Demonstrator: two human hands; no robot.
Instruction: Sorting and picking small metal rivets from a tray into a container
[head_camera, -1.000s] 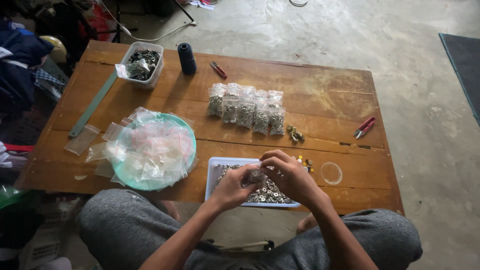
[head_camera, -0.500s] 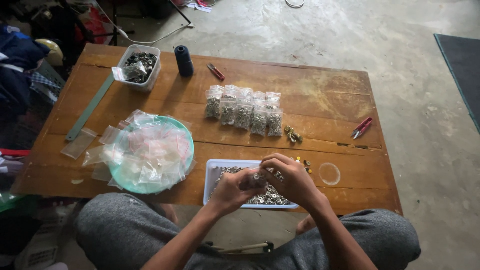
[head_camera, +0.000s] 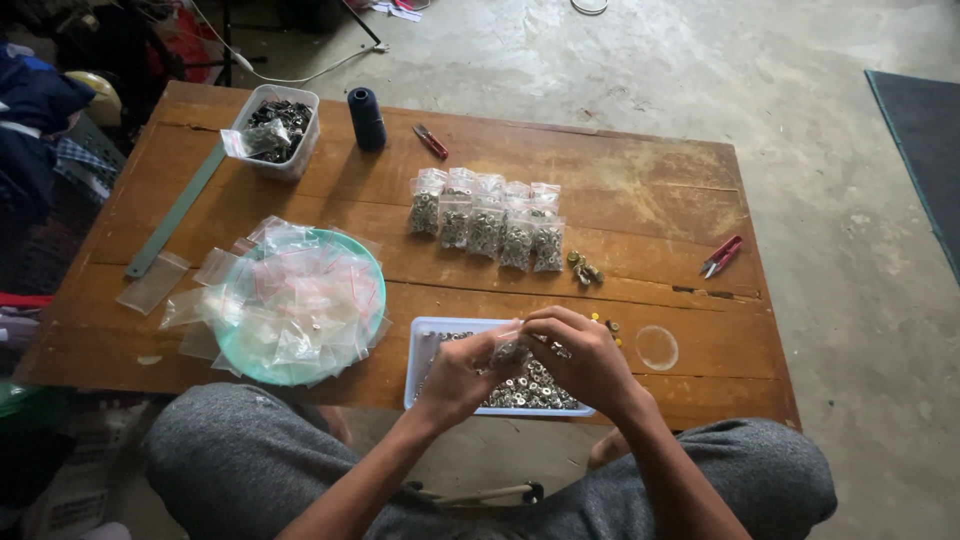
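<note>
Setting: a worn wooden counter (head_camera: 650, 215) on a grey concrete floor (head_camera: 620, 70), seen from above the seated person's knees.
Left hand (head_camera: 458, 378): fingers curled in, pinching one side of a small clear bag (head_camera: 507, 349) over the tray.
Right hand (head_camera: 583, 357): fingers bent and closed on the other side of the same bag, touching the left hand's fingertips.
Small clear bag: held between both hands, just above the white tray (head_camera: 425, 352); what it holds is too small to tell.
White tray: at the near edge of the counter, filled with small metal rings (head_camera: 530, 390).
Filled bags (head_camera: 487, 221): a row of five at mid-counter, each with metal pieces inside.
Teal plate (head_camera: 362, 262): left of the tray, heaped with empty clear bags (head_camera: 290, 305).
Far edge: a clear tub (head_camera: 300, 140) of dark pieces, a dark thread spool (head_camera: 366, 118), red snips (head_camera: 431, 141).
Right side: a second red clipper (head_camera: 721, 256), well apart from the hands.
</note>
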